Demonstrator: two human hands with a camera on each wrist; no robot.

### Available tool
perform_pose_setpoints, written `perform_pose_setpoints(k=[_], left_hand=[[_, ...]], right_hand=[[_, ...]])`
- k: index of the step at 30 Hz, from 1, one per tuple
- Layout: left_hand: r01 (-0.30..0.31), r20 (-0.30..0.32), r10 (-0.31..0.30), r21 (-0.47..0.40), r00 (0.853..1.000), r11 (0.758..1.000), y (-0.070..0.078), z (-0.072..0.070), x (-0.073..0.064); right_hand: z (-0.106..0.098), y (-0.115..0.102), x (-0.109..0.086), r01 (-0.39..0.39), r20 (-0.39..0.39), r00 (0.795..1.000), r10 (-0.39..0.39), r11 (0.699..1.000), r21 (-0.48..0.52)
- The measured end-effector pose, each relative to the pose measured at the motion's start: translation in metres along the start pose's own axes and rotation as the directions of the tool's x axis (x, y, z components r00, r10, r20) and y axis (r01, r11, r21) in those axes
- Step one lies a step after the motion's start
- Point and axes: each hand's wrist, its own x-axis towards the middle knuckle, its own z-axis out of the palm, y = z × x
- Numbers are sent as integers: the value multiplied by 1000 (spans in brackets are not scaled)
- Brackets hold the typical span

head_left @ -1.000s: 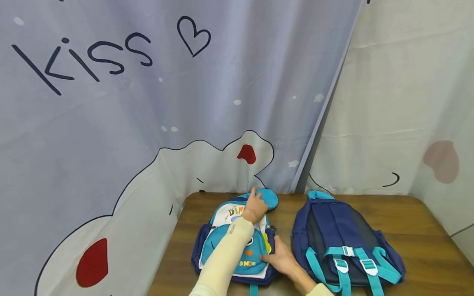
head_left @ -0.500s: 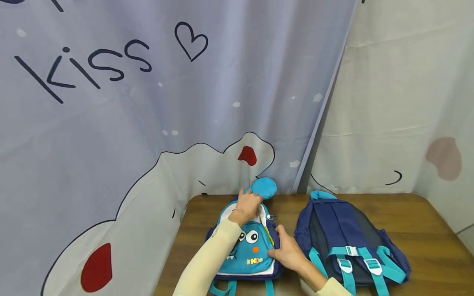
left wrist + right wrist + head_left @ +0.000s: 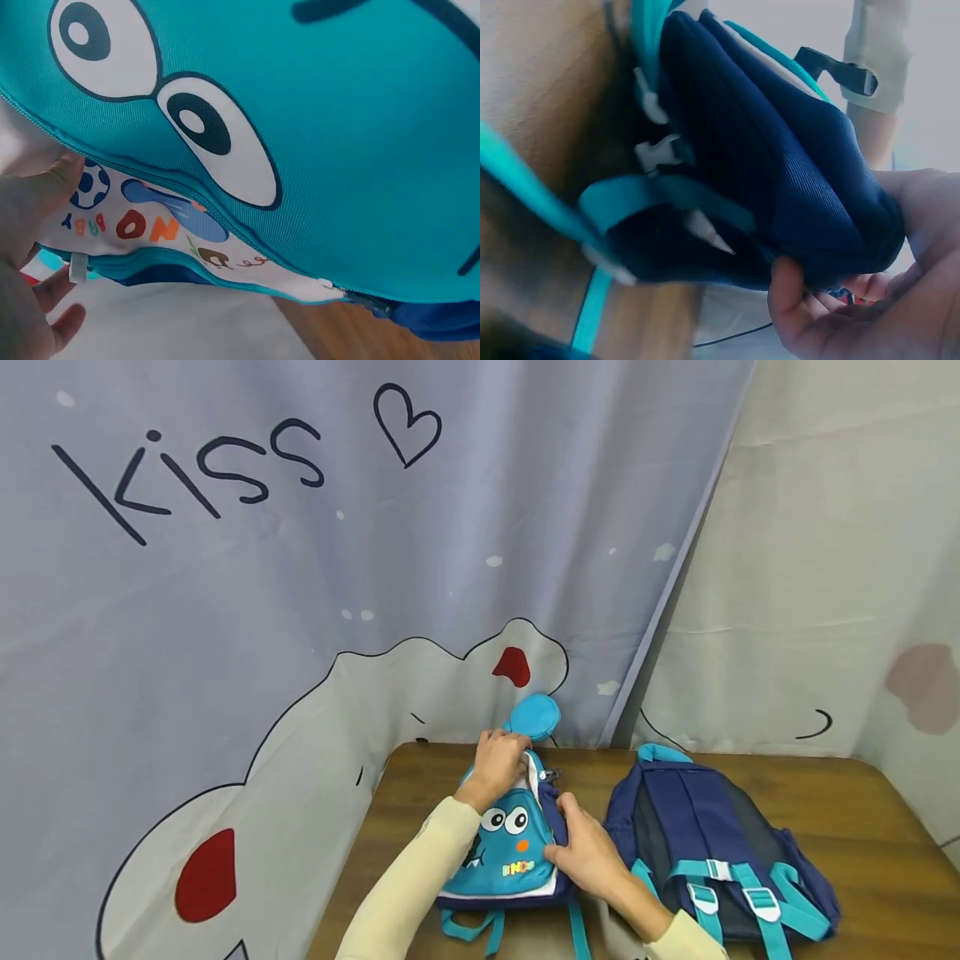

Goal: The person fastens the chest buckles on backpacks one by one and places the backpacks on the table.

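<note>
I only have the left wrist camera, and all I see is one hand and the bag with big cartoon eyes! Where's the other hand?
Observer: The right hand is holding that dinosaur backpack by its navy side.
Operator: Oh! Is my bag the only one there?
Observer: No, a second backpack, a navy one, lies on the wooden table with its turquoise straps facing up.
</note>
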Motion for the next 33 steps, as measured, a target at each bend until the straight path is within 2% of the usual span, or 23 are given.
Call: perform_pose_setpoints(k=[8,13,18,22,26,31,33], left_hand=[[69,-94,-82,-134,992,989,-5,-16,-1],[95,-158,-131,-221,979,971,-1,-19,-4],[126,-212,-191,-286,958,950,0,-24,-1],[146,-236,-241,-359,941,922,-1,-30,-1],[176,-216,-297,-448,930,876,-2,-35,-1],[193,-187,-332,-521,924,831,-5,-40,-1],[190,-174,-339,-562,924,805,-6,-43,-2]], right_hand=[[-18,-25,-2,38,-26,999,-41,994,-99],[-29,-34,-5,58,-69,995,-68,990,-131],[-39,-44,-4,120,-111,984,-142,976,-181],[-45,-54,-4,149,-127,976,-179,965,-216],[-46,-64,-3,177,-135,967,-215,953,-246],[-47,-74,-4,217,-148,952,-267,933,-286],[-48,-77,-5,226,-155,946,-283,924,-307]])
